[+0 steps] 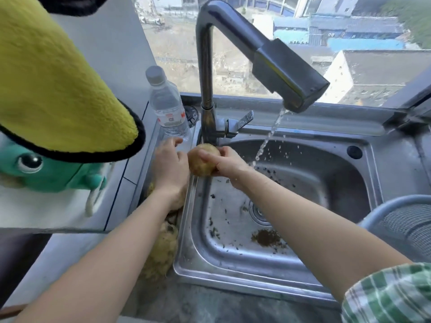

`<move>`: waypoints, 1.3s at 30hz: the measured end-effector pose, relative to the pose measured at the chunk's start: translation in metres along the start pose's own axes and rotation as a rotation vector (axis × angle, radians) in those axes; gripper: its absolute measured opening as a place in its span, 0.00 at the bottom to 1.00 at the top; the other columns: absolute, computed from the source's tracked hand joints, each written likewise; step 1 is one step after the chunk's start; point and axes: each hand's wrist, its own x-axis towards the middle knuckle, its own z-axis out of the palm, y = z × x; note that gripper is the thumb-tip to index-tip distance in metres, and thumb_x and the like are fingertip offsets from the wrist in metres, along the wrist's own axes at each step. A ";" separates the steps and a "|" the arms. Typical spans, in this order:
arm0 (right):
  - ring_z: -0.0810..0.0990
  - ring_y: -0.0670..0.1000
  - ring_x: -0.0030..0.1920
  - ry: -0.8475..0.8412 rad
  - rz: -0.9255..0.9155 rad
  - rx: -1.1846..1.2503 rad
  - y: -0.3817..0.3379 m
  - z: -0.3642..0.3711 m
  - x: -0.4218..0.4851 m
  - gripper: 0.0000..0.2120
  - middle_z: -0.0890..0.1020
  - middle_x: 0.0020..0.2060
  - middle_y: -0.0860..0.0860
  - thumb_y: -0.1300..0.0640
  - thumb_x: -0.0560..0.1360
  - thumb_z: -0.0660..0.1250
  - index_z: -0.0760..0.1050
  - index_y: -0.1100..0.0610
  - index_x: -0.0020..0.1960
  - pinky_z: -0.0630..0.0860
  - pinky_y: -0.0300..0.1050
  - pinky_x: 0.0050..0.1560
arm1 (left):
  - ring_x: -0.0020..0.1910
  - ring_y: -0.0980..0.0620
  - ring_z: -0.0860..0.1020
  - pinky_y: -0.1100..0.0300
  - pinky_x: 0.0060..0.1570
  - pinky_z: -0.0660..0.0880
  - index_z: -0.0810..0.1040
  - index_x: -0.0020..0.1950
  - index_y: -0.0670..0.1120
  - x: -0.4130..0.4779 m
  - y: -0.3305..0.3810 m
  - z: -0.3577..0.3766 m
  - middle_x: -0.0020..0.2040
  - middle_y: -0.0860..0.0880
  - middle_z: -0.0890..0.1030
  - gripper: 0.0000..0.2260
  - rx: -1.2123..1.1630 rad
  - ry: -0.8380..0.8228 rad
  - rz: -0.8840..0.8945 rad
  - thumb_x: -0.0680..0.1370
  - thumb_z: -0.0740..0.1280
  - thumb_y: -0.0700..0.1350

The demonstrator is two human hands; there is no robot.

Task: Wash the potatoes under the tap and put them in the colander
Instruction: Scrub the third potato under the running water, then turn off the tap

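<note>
- Gripping the potato [203, 160] over the sink [190, 206] rim, short of the tap stream [268, 138], the right hand [224, 163] might lose it once wet.
- Left hand [170, 164], loosely open, could knock the water bottle [166, 103].

A clear, grey-capped plastic water bottle [166, 103] stands at the back left corner of the stainless steel sink [394, 164], a yellow black-edged fleece cloth [58, 89] and a teal plush toy [46, 171] show further left, and dark crumbs [268, 237] dot its basin.

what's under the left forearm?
Potatoes lying on the ledge of the sink, left of the basin. The left forearm covers part of the pile, so their number cannot be told.
</note>
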 end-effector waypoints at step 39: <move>0.81 0.59 0.52 0.317 -0.244 -0.183 -0.042 -0.075 -0.002 0.21 0.81 0.53 0.59 0.50 0.77 0.68 0.67 0.56 0.66 0.78 0.59 0.57 | 0.74 0.40 0.66 0.46 0.74 0.62 0.52 0.81 0.41 0.021 0.072 0.036 0.75 0.38 0.67 0.31 -0.208 -0.119 -0.067 0.81 0.61 0.44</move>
